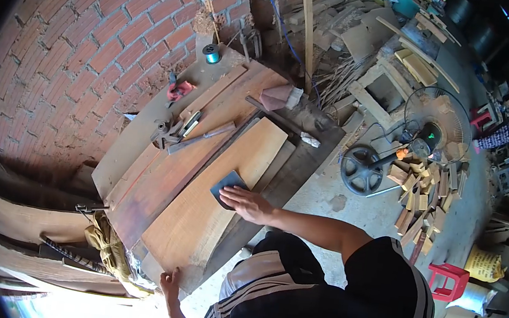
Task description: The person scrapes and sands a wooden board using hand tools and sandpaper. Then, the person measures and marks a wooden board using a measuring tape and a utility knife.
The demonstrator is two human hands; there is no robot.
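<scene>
- Black top with white stripes fills the space nearest the camera, its short sleeve leading to the right arm.
- Right hand: fingers close together, laid over a flat dark-blue pad and holding it from above.
- That pad rests on the upper face of a pale wooden board, around mid-length and toward the person's side.
- Left hand: fingers partly bent at the lower end of the workbench; whether they grip its edge or only touch it, I cannot tell.
- Beyond the board, on the bench, lie a utility knife and a long metal tool.
- Farther along stands a spool of blue line, near the brick wall.
</scene>
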